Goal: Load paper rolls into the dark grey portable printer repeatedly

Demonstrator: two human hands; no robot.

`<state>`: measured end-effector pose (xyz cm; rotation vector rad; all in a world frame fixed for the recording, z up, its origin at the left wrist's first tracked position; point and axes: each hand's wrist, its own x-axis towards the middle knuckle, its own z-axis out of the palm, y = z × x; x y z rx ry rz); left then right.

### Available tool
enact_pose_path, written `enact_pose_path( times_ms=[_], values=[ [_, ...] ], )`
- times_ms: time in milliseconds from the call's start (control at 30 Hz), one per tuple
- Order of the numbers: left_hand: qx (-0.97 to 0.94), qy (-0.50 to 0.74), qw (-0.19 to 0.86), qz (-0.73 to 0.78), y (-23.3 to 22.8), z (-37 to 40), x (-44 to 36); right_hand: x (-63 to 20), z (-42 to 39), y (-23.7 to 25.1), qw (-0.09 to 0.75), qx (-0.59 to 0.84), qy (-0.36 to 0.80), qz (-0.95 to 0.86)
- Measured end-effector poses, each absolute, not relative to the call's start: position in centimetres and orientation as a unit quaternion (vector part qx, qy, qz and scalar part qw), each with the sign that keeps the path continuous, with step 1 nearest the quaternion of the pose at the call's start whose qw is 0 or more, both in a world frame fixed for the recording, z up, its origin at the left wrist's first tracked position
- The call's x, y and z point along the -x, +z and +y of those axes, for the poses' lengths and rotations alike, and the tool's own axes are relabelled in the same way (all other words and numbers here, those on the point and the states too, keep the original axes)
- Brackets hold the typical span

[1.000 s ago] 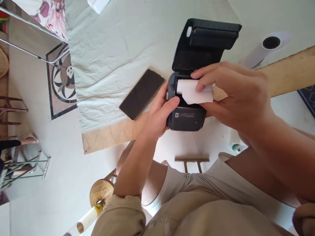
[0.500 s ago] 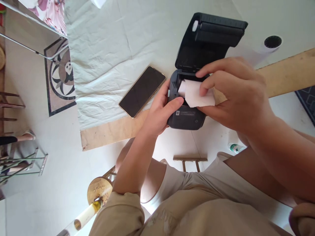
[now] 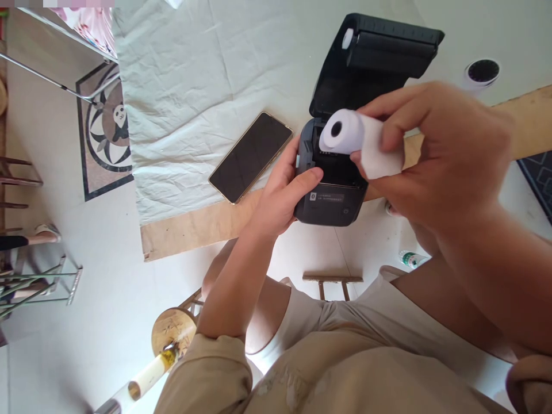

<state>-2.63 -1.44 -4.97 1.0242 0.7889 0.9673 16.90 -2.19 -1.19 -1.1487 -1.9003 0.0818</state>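
Note:
My left hand [image 3: 287, 190] is wrapped round the left side of a small black label printer [image 3: 330, 210], its thumb over the edge of the paper bay. The printer's lid [image 3: 357, 77] stands swung up, with a dark roller along its far edge. In my right hand [image 3: 444, 149] is a white paper roll [image 3: 347, 135], pinched between thumb and fingers. The roll is tilted just above the bay, its dark core hole facing left and a loose paper end hanging over the fingers. The bay beneath shows black inside.
A dark-screened phone [image 3: 252, 156] lies on the pale cloth [image 3: 181, 115] left of the printer. Another white roll [image 3: 483, 72] stands at the right. Wooden table edge [image 3: 194, 227], round stool [image 3: 172, 330] and plastic bottle [image 3: 411, 259] are lower down. A person's foot [image 3: 47, 233] shows at far left.
My right hand has lifted the paper roll up and to the right, out of the printer's bay. The left hand keeps its hold on the printer.

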Motion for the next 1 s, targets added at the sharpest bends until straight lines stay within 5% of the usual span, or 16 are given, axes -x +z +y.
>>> enact_pose_path(
  times_ms=[567, 800, 1000],
  values=[
    [-0.514, 0.430, 0.688, 0.279, -6.2, -1.1, 3.3, -17.0, -3.1, -2.2, 0.377, 0.343, -0.005, -0.860],
    [-0.567, 0.427, 0.628, 0.319, -7.1, -0.3, 3.3, -18.2, -2.5, -2.4, 0.523, 0.439, 0.062, -0.728],
    [-0.584, 0.399, 0.619, 0.340, -6.6, -0.4, 3.5, -18.7, -1.9, -2.3, 0.507, 0.447, 0.161, -0.720]
  ],
)
